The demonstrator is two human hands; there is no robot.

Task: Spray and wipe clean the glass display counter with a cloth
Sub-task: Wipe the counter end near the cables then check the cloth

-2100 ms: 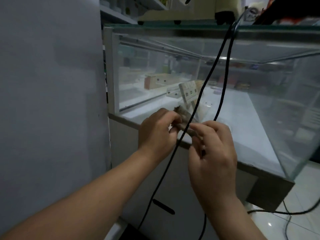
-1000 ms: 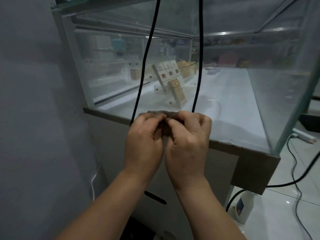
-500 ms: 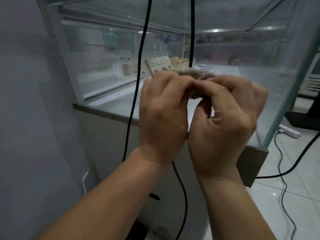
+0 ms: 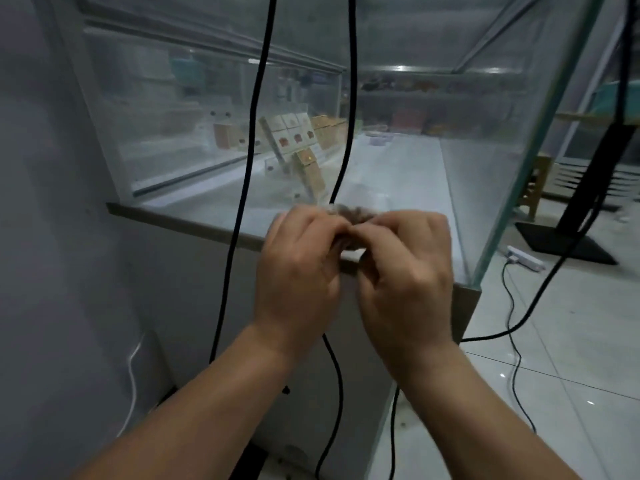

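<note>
The cloth (image 4: 350, 213), seemingly bunched, is mostly hidden behind blurred fingers (image 4: 306, 225).

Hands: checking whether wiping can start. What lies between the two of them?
In the head view, a bunched cloth lies between the left hand and right hand, pinched by the fingers of both.

Cloth (image 4: 350, 213) sits between left hand (image 4: 298, 271) and right hand (image 4: 407, 277), before the counter (image 4: 180, 220) (boxes (image 4: 294, 135) inside).

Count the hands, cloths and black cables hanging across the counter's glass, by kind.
Hands: 2, left hand and right hand
Cloth: 1
Black cables: 2
Total: 5
</note>
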